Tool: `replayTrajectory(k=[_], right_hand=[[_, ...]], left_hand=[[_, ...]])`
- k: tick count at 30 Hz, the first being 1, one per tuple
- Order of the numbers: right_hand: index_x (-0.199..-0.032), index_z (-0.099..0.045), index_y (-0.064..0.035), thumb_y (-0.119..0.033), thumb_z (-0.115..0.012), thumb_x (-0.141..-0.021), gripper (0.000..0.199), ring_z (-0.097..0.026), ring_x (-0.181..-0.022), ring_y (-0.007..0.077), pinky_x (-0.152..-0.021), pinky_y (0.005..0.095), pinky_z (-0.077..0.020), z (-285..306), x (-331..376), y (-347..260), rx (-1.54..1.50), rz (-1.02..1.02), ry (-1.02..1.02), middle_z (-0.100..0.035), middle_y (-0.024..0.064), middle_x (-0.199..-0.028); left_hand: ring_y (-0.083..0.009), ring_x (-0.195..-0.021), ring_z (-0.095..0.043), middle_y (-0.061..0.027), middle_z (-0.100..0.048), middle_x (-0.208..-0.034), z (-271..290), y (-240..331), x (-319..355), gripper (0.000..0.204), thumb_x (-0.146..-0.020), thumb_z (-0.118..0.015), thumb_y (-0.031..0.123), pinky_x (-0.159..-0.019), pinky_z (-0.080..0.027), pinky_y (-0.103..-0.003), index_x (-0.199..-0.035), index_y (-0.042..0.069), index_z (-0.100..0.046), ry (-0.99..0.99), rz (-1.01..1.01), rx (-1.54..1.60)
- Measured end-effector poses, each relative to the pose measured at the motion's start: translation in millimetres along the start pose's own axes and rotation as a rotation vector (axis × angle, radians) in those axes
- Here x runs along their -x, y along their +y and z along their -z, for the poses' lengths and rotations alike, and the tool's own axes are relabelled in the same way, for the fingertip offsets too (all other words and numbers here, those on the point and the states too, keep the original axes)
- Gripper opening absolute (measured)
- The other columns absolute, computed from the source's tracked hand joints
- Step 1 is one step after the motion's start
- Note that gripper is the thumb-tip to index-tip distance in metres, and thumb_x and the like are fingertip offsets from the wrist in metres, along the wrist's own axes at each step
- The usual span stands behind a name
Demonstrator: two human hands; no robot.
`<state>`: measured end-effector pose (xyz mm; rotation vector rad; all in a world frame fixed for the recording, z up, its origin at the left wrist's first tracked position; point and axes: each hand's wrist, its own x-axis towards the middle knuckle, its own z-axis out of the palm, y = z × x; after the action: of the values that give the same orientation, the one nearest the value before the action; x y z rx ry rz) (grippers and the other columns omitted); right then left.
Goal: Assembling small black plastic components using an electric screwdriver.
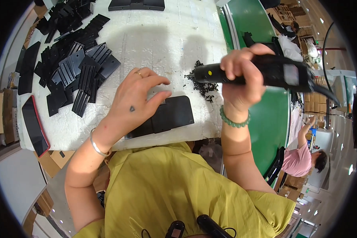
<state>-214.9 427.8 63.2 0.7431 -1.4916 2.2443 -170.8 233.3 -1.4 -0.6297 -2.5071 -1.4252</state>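
- Worktop: white, faintly textured covering.
- Flat panel near the worktop's front edge: glossy black.
- Ribbed plates, heaped toward the worktop's left edge: matt black, with parallel raised lines.
- Small screws, loose pile toward the right edge: black.
- Power screwdriver: black body, one yellow dot near its tip, grey label on its side.
- Left hand: gold ring, silver bangle at the wrist, small dark mark on the back.
- Right hand: green beaded bracelet at the wrist.
- Blouse: mustard yellow, plain.
- Conveyor belt beyond the right edge: green.
- Curved panel off the left edge: black with a red rim.
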Motion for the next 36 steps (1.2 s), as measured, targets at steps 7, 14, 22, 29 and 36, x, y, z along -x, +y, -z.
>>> replayTrajectory(k=[7, 14, 22, 29, 36], right_hand=[[-0.110, -0.036, -0.0098, -0.006, -0.051, -0.079, 0.034, -0.042, -0.048, 0.0132, -0.055, 0.0295, -0.0399, -15, 8, -48, -0.110, 0.022, -0.254, -0.043, 0.0021, -0.059], [-0.108, -0.044, -0.0084, -0.012, -0.049, -0.077, 0.032, -0.044, -0.051, 0.0073, -0.056, 0.0239, -0.0369, -20, 11, -65, -0.131, 0.084, -0.350, -0.045, -0.0033, -0.061], [-0.102, -0.044, -0.0101, -0.009, -0.054, -0.074, 0.029, -0.047, -0.050, 0.0064, -0.053, 0.0213, -0.0391, -30, 18, -70, -0.097, 0.015, -0.355, -0.048, -0.0047, -0.058], [-0.101, -0.043, -0.0117, -0.009, -0.056, -0.074, 0.030, -0.047, -0.048, 0.0062, -0.049, 0.0191, -0.0392, -34, 30, -66, -0.034, -0.018, -0.391, -0.049, -0.0050, -0.057], [-0.104, -0.040, -0.0117, -0.008, -0.056, -0.075, 0.032, -0.046, -0.045, 0.0073, -0.046, 0.0210, -0.0399, -37, 56, -53, -0.052, -0.163, -0.350, -0.047, -0.0042, -0.057]], left_hand=[[-0.0268, -0.083, -0.052, -0.0084, -0.061, -0.077, -19, 13, -22, 0.016, -0.070, -0.069, 0.014, -0.072, -0.043, -0.036, -0.082, 0.004, -0.067, 0.057, -0.103, 0.047], [-0.0246, -0.081, -0.053, -0.0046, -0.060, -0.071, -11, 29, -17, 0.011, -0.064, -0.071, 0.010, -0.071, -0.043, -0.034, -0.069, 0.004, -0.064, 0.146, -0.189, 0.005], [-0.0237, -0.085, -0.056, -0.0027, -0.061, -0.074, -3, 38, -3, 0.016, -0.060, -0.071, 0.004, -0.070, -0.045, -0.033, -0.074, 0.005, -0.063, 0.101, -0.324, -0.242], [-0.0272, -0.094, -0.055, -0.0069, -0.063, -0.087, 3, 34, 15, 0.026, -0.064, -0.069, 0.005, -0.081, -0.044, -0.036, -0.089, 0.004, -0.062, 0.009, -0.216, -0.099], [-0.0310, -0.098, -0.052, -0.0153, -0.057, -0.107, 29, 15, 29, 0.044, -0.078, -0.064, 0.017, -0.084, -0.041, -0.035, -0.118, 0.003, -0.051, -0.074, 0.078, -0.147]])
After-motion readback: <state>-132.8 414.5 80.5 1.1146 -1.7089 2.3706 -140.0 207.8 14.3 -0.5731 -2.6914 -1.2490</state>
